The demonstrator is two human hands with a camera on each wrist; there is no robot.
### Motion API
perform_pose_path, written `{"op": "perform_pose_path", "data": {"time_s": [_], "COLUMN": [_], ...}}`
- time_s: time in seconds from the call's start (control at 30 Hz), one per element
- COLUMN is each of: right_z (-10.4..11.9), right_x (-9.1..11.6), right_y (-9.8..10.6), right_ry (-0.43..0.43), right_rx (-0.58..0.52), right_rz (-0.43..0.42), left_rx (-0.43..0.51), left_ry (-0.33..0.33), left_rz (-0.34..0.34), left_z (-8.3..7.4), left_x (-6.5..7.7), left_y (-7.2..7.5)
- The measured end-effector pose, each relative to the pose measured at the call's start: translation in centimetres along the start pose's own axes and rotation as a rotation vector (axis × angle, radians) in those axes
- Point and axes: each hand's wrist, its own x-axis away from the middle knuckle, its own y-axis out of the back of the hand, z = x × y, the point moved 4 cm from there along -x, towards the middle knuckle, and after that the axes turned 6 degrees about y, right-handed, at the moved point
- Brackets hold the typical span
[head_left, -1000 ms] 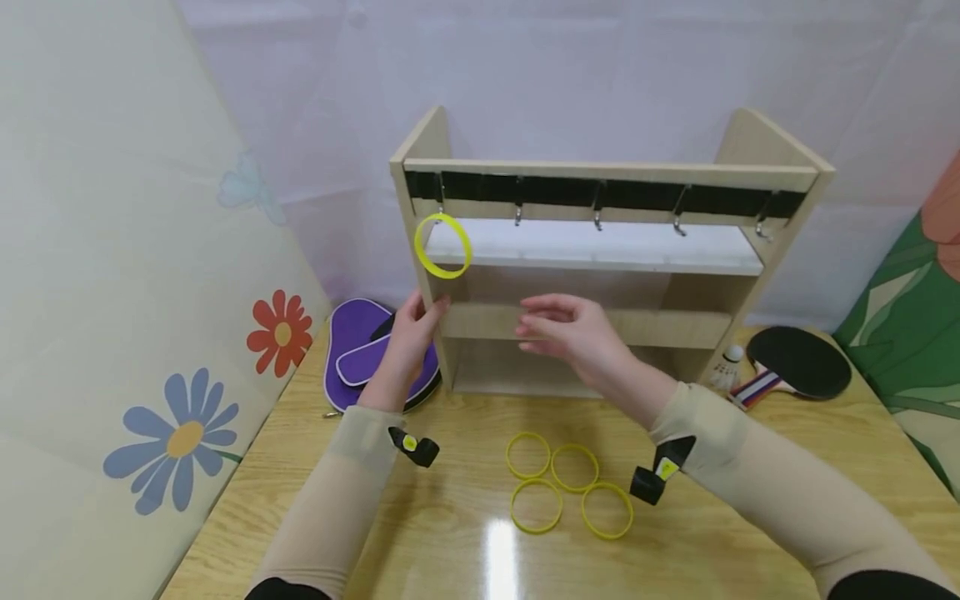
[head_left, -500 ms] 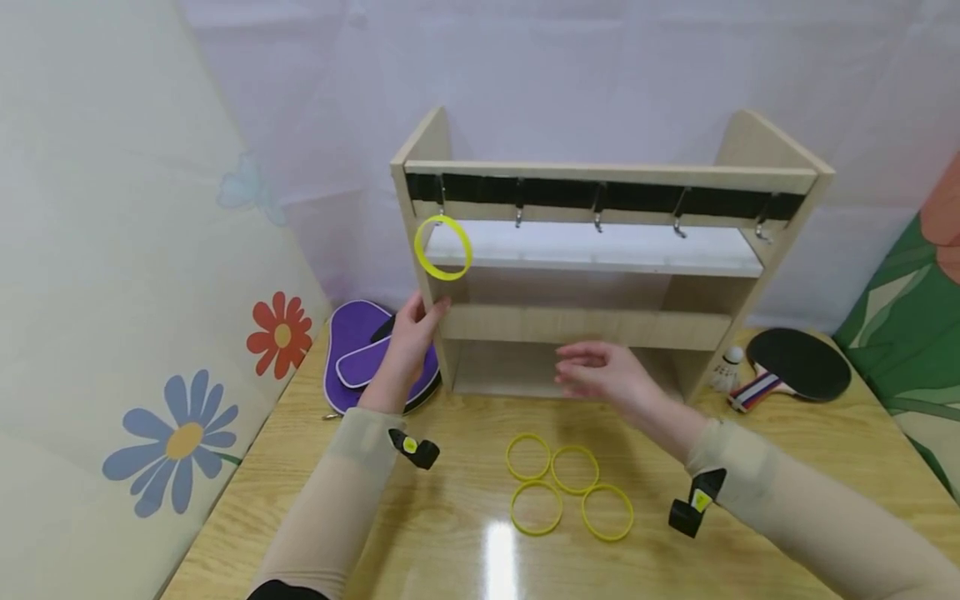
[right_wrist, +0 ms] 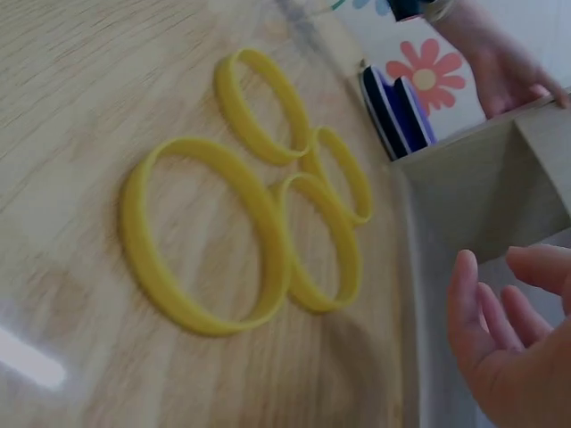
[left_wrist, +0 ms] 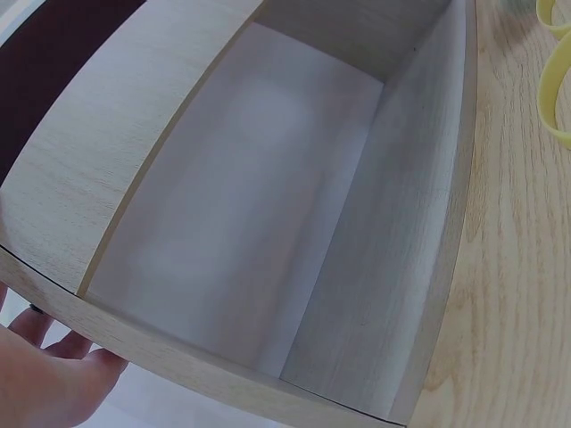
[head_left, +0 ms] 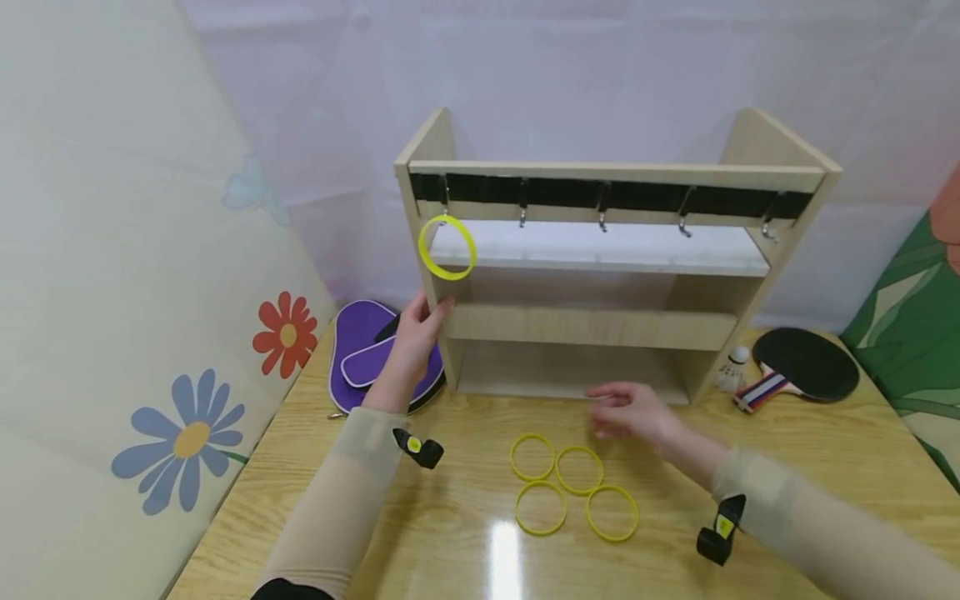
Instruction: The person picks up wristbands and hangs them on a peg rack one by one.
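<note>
My left hand [head_left: 414, 337] grips the left side panel of a small wooden shelf [head_left: 592, 327], thumb at its front edge; in the left wrist view the fingers [left_wrist: 67, 348] lie along the panel's outer side. A yellow ring [head_left: 447, 248] hangs from the leftmost metal hook [head_left: 446, 190]. Low before the shelf's bottom compartment, my right hand [head_left: 633, 414] holds nothing, its fingers loosely bent. Several more yellow rings [head_left: 541, 508] lie grouped flat on the table, just left of and nearer than that hand. In the right wrist view, the rings [right_wrist: 205, 236] sit apart from the fingers.
Several bare hooks [head_left: 603, 208] line the black strip [head_left: 562, 192] on the shelf's upper rail. A purple paddle case [head_left: 365, 346] lies left of the shelf on the wooden table [head_left: 450, 533]. On the right are a shuttlecock [head_left: 731, 371] and a black table tennis paddle [head_left: 806, 364].
My right hand has come down and to the right, from before the middle shelf toward the table. The left hand keeps its grip, and the rings stay where they were.
</note>
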Motion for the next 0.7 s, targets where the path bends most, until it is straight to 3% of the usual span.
{"op": "perform_pose_path", "data": {"time_s": [0.37, 0.7], "right_z": [-3.1, -4.6], "right_x": [0.4, 0.5], "right_y": [1.0, 0.4], "right_ry": [-0.073, -0.102], "right_rx": [0.021, 0.034], "right_rz": [0.077, 0.104], "left_rx": [0.004, -0.005], "left_ry": [0.001, 0.001], "left_rz": [-0.012, -0.007], "left_z": [0.0, 0.0], "left_x": [0.1, 0.1], "left_y": [-0.1, 0.0]}}
